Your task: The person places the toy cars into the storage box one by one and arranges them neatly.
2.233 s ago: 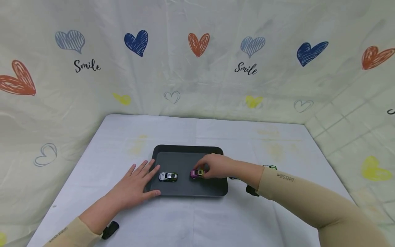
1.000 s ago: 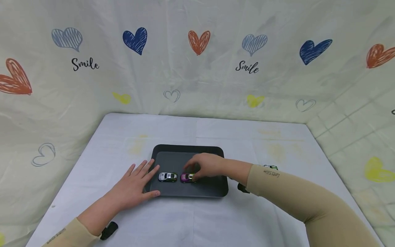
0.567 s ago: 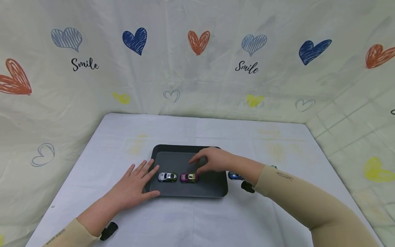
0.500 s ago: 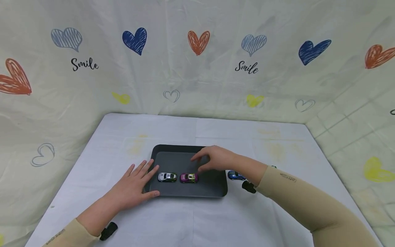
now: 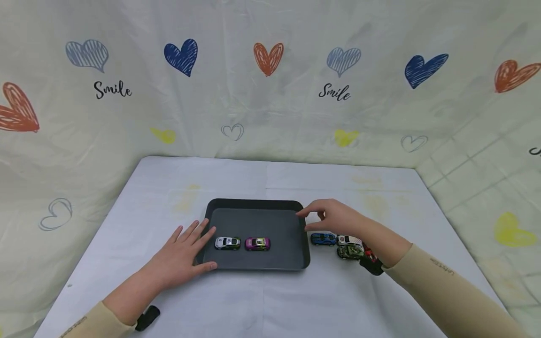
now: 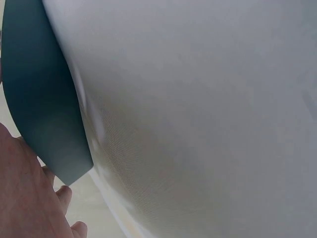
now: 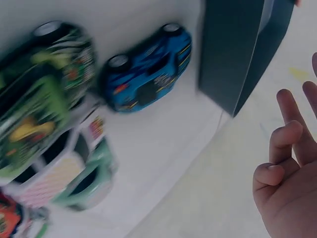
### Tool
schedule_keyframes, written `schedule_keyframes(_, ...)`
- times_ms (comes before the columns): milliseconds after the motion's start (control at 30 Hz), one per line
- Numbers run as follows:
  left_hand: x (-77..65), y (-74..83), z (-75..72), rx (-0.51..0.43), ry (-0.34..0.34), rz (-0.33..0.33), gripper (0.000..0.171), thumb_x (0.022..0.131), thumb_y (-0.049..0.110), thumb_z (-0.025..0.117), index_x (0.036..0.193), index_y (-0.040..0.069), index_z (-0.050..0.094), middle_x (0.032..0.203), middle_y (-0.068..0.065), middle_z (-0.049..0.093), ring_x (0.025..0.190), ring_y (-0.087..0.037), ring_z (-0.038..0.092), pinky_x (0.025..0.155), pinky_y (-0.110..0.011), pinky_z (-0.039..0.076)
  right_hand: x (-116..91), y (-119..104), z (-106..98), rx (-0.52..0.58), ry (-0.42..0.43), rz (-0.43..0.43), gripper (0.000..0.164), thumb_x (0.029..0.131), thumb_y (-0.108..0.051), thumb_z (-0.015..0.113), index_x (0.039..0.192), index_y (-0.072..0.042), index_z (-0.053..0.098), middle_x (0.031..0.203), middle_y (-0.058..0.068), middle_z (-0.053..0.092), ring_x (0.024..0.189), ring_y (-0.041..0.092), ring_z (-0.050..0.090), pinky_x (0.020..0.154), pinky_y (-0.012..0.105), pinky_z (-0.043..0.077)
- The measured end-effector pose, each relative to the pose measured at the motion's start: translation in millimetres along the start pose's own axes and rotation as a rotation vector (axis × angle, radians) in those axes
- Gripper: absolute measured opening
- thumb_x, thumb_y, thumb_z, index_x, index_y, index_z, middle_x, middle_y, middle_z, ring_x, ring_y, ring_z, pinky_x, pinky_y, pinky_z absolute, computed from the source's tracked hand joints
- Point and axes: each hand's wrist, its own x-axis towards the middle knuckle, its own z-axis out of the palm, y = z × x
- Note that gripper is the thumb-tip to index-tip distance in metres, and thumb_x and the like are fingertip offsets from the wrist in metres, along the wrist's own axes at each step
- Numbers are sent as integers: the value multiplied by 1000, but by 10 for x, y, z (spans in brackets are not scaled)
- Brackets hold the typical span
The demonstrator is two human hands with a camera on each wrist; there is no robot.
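Note:
A dark grey tray (image 5: 279, 263) lies on the white-covered table. Inside it, a silver-white toy car (image 5: 227, 243) and a purple-and-yellow toy car (image 5: 257, 243) stand end to end in a row. My left hand (image 5: 181, 256) rests with spread fingers along the tray's left side. Past the tray's right rim hovers my right hand (image 5: 334, 216), thumb and forefinger apart, holding nothing. Just under it on the table stands a blue toy car (image 7: 148, 72). Beside that are a white toy car (image 5: 350, 240) and a green camouflage toy car (image 5: 350, 252).
A red toy car (image 7: 9, 218) and a mint-green toy car (image 7: 94, 181) belong to the same cluster, partly covered by the right wrist in the head view. Behind the table hangs a sheet (image 5: 296, 94) printed with hearts. Each wrist carries a black camera (image 5: 148, 318).
My right hand slid the purple car left behind the silver-white one, let go of it, then rose and moved right, out over the toy cars beside the tray. The left hand stayed put.

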Motion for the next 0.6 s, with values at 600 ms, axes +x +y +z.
schedule_keyframes(600,3,-14,12,13,3,8,91,88,74,51,158,20,28,166,-5,14,151,-33,15,119,-59,10,-354,341,-9,-11,-2,140,39,89,-26,76,127,-20,69,121,3,66,72,17,50,58,30,45)
